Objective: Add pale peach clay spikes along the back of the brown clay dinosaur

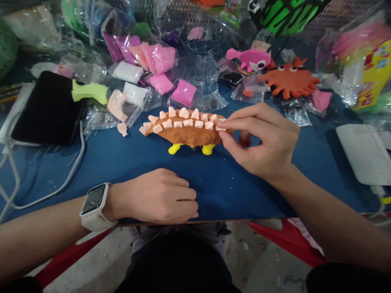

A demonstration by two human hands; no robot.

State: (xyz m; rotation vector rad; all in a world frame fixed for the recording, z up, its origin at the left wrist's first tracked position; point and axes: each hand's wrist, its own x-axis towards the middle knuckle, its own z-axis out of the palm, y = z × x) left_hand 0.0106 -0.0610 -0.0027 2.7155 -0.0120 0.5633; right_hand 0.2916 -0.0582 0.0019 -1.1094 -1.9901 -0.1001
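Observation:
A brown clay dinosaur figure lies on the blue table, with two rows of pale pink plates along its back and yellow feet below. At its right end, my right hand pinches a small pale pink clay piece between thumb and fingers, against the brown body. My left hand rests closed at the table's front edge, below the figure, with a watch on the wrist; whatever its curled fingers may hold is hidden. Peach clay scraps lie left of the figure.
Bags of pink and white clay cover the back. A lime green clay piece and a black phone with a white cable lie left. An orange crab and pink fish stand behind right; a white power bank is far right.

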